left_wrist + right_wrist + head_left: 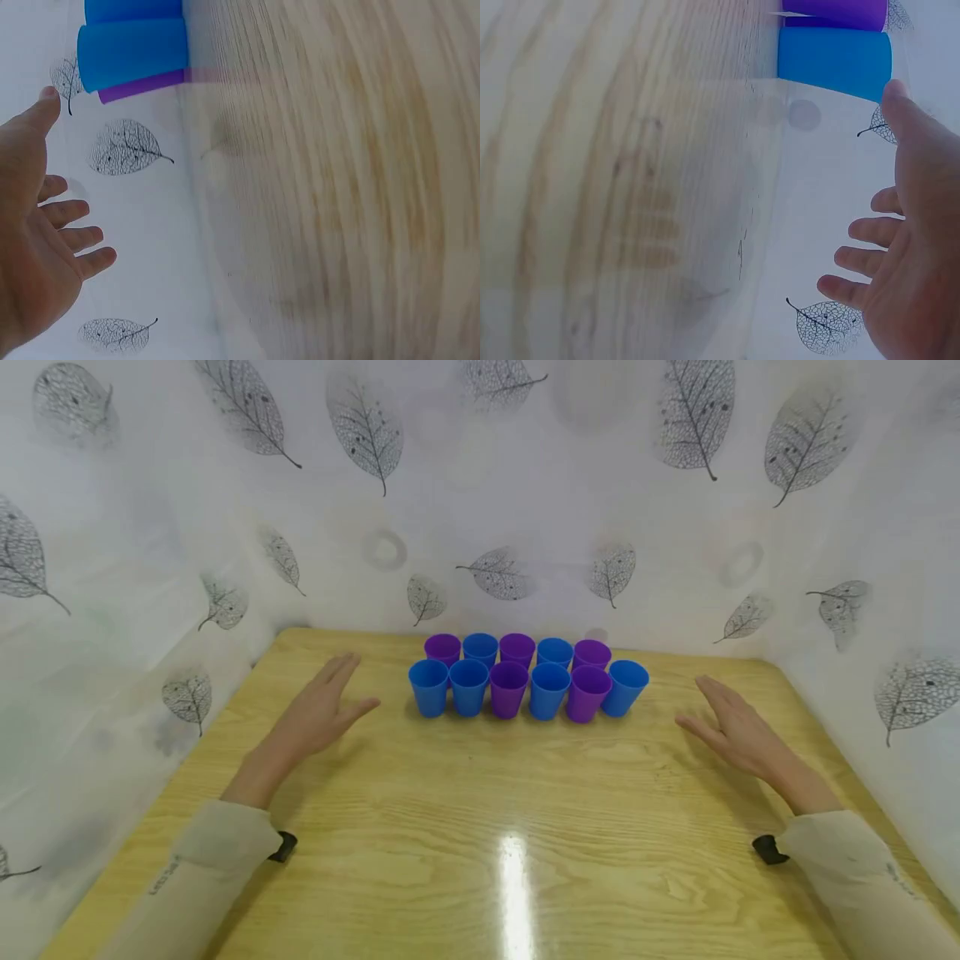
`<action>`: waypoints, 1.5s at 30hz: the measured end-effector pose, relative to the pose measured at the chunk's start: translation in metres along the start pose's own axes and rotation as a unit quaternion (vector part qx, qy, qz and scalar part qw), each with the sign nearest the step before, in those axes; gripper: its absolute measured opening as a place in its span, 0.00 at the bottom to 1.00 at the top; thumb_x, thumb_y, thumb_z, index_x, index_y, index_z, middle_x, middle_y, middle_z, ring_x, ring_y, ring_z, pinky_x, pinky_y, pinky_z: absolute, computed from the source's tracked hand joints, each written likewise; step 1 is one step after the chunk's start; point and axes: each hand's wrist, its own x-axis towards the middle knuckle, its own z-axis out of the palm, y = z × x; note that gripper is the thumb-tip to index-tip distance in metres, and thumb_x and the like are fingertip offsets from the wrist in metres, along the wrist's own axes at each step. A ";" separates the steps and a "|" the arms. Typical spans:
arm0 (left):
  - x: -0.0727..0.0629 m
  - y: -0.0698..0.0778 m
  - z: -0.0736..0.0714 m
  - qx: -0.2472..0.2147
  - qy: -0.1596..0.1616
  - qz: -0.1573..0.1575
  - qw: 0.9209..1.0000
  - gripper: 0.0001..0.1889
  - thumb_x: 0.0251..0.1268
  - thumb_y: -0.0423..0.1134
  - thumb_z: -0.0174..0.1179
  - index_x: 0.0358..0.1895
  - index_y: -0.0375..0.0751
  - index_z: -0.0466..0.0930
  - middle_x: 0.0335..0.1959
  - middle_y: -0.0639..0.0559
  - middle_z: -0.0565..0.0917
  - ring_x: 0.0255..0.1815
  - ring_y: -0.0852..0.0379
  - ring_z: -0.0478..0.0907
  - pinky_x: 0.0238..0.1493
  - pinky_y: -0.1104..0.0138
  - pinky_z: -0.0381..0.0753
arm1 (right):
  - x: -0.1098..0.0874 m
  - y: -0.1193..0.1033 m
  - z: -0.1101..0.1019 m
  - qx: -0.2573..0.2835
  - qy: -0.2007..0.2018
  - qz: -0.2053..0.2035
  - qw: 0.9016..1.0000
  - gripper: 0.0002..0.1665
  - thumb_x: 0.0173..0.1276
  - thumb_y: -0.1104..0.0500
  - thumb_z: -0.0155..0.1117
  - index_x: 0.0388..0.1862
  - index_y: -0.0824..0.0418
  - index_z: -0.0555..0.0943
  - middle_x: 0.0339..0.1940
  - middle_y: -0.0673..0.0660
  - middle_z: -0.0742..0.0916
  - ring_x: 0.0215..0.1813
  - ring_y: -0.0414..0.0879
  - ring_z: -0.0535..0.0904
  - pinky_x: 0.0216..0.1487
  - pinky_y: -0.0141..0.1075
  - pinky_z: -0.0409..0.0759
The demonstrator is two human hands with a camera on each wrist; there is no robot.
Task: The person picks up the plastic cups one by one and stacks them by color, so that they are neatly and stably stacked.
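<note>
The left hand (311, 714) and the right hand (738, 739) flank two rows of blue and purple cups on the table (375, 827), as I view them remotely. Each hand holds nothing: thumb set apart, fingers extended and relaxed, palm turned inward. From the left hand, the cups lie to the right; from the right hand, to the left and slightly farther forward. The relation I judge decisive is the inward gap at either end: the leftmost blue cup (430, 693) is nearest the left hand, the rightmost blue cup (624, 692) nearest the right, neither touched. The left hand looks marginally nearer, though I cannot tell this firmly. The front row (508, 695) of six and the back row (517, 651) of five share a long axis running crosswise between the hands. Each cup's own long axis stands upright, wide mouth pointing up, narrower end down.
</note>
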 end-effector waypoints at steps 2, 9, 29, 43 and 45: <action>0.001 0.003 0.002 -0.022 0.004 0.002 1.000 0.45 0.78 0.60 0.54 0.83 0.34 0.47 0.83 0.33 0.51 0.83 0.34 0.46 0.80 0.40 0.48 | 0.000 -0.002 0.001 0.009 0.007 -0.002 1.000 0.52 0.80 0.44 0.59 0.83 0.72 0.47 0.80 0.79 0.56 0.78 0.78 0.50 0.74 0.73 0.50; 0.003 0.012 0.014 -0.087 0.016 0.002 0.996 0.43 0.78 0.57 0.56 0.82 0.33 0.51 0.82 0.33 0.55 0.82 0.34 0.50 0.79 0.41 0.51 | 0.001 -0.010 0.006 0.033 0.030 -0.012 0.999 0.48 0.80 0.47 0.61 0.80 0.77 0.53 0.77 0.81 0.61 0.75 0.80 0.55 0.72 0.73 0.55; 0.007 0.039 0.034 -0.209 0.056 -0.025 0.976 0.40 0.76 0.43 0.63 0.80 0.29 0.53 0.78 0.33 0.63 0.76 0.35 0.63 0.73 0.45 0.68 | 0.005 -0.032 0.022 0.135 0.091 0.002 0.987 0.37 0.80 0.52 0.61 0.77 0.71 0.64 0.71 0.75 0.75 0.60 0.74 0.79 0.54 0.63 0.82; 0.026 0.049 0.050 -0.286 0.059 -0.061 0.955 0.43 0.70 0.41 0.69 0.79 0.29 0.55 0.76 0.31 0.65 0.76 0.35 0.65 0.75 0.48 0.67 | 0.028 -0.041 0.033 0.214 0.090 0.010 0.973 0.41 0.76 0.57 0.67 0.76 0.78 0.61 0.70 0.78 0.74 0.67 0.72 0.74 0.50 0.11 0.71; 0.029 0.050 0.052 -0.291 0.060 -0.066 0.953 0.43 0.70 0.42 0.69 0.79 0.28 0.55 0.76 0.31 0.65 0.76 0.35 0.65 0.75 0.48 0.67 | 0.031 -0.042 0.035 0.221 0.091 0.012 0.971 0.41 0.76 0.59 0.67 0.76 0.78 0.61 0.70 0.78 0.74 0.67 0.72 0.73 0.51 0.12 0.72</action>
